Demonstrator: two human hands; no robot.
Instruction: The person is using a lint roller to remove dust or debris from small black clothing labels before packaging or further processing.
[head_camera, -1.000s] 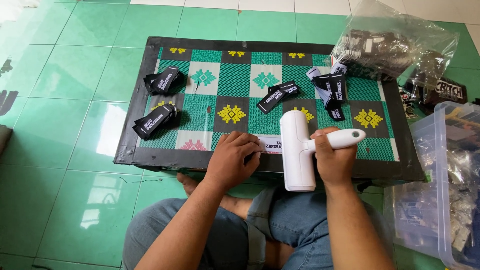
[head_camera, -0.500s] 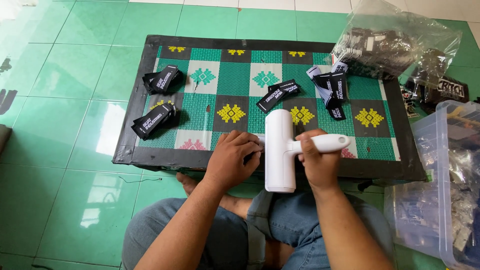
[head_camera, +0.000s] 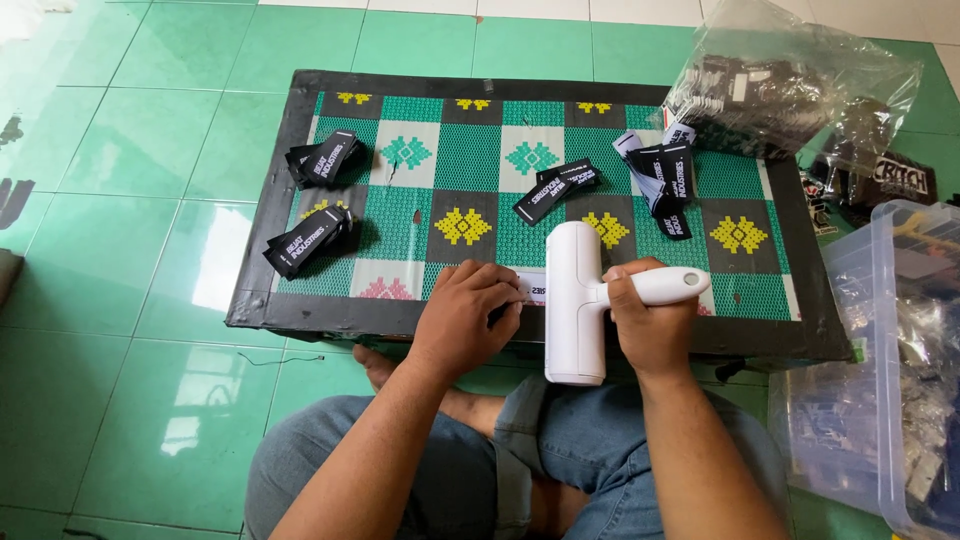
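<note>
My right hand grips the handle of a white roller tool, whose upright drum stands at the near edge of a low table with a green patterned top. My left hand lies flat beside the drum, fingers pressing a white strip label onto the table. Black labels lie in piles on the top: one at the far left, one at the near left, a small pair in the middle and a fan of them at the right.
A clear plastic bag of dark labels rests on the table's far right corner. A clear plastic bin stands on the green tiled floor at the right. My crossed legs in jeans are under the table's near edge.
The roller has shifted left along the table's near edge, closer to my left hand. My left hand has stayed on the white label.
</note>
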